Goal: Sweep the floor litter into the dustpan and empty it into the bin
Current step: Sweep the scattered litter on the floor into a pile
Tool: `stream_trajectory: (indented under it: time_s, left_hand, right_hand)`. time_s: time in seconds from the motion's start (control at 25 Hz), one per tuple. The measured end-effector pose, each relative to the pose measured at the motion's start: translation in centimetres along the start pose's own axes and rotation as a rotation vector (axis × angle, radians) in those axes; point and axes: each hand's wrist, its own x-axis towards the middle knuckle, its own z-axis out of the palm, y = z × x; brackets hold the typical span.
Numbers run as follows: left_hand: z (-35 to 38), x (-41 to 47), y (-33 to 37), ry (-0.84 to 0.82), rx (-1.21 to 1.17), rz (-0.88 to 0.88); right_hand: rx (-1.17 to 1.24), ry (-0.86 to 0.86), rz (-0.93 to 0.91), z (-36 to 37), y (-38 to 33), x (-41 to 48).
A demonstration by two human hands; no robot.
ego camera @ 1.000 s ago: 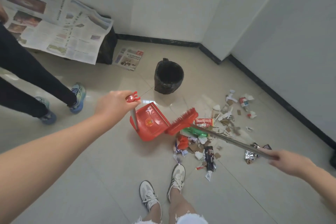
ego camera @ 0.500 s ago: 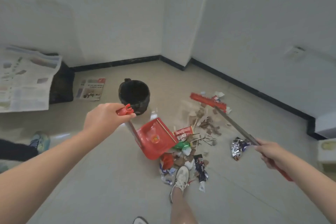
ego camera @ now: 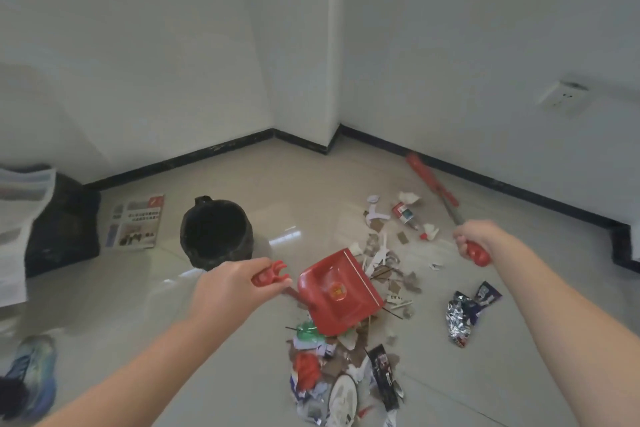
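My left hand point(ego camera: 230, 291) grips the red handle of the red dustpan point(ego camera: 339, 293), whose pan rests on the tiled floor amid the litter. My right hand point(ego camera: 476, 241) is closed on the red grip of the broom point(ego camera: 431, 184); its red head lies far out by the right wall's black skirting. Litter point(ego camera: 384, 253) of paper scraps, cardboard bits, a small bottle and wrappers stretches from the broom head down past the dustpan to my white shoe point(ego camera: 343, 399). The black-lined bin point(ego camera: 216, 234) stands open left of the dustpan.
A crumpled foil wrapper point(ego camera: 460, 317) lies apart on the right. A magazine point(ego camera: 136, 222) lies flat left of the bin. A newspaper point(ego camera: 20, 218) hangs over a dark box at far left. Another person's blue shoe point(ego camera: 33, 371) is at bottom left. White walls close the corner.
The broom head has swung from beside the dustpan out to the far side of the litter near the right wall. The view has lifted and turned right; the dustpan stays on the floor.
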Motion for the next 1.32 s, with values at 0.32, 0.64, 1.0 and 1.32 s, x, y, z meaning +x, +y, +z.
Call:
stream_trajectory:
  time_s: [0.32,0.64,1.0,1.32]
  left_hand:
    - [2.0,7.0,0.9,-0.085,0.101,-0.019]
    - [-2.4,9.9,-2.3,-0.001,-0.002,-0.113]
    - [-7.1,11.1,-5.6,-0.052,0.061,0.227]
    - [-6.5,10.4,-3.7,-0.096,0.019,0.313]
  right_hand:
    - [-0.361,-0.117,0.029,5.4,-1.7,2.6]
    - [-0.668,-0.091,-0.042,10.4,10.5,-10.0]
    - [-0.657,-0.154,0.035,18.6,22.0,-24.6]
    - [-0.293,0.022,-0.003,18.5,25.5,-28.4]
